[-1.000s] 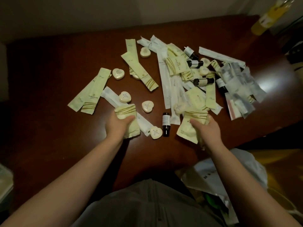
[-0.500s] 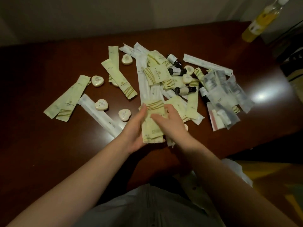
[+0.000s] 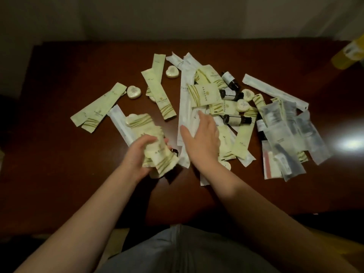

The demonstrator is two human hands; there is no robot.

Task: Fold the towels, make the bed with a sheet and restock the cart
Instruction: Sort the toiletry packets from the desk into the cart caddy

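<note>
Left hand (image 3: 137, 154) curled around a bunched stack of pale green sachets (image 3: 151, 133), low over the dark wooden table (image 3: 59, 154). Just right of the grip, right hand (image 3: 202, 140) lies flat, fingers straight, on long white wrappers (image 3: 185, 107). Beyond the grip: heart-shaped soaps (image 3: 134, 92), dark mini bottles (image 3: 235, 120). Clear pouches (image 3: 291, 138) farthest right.

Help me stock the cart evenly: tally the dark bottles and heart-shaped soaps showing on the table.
Dark bottles: 5, one nearly hidden behind the green sachets that the left hand grips
Heart-shaped soaps: 7, three partly covered
Total: 12 showing; more may lie hidden.
</note>
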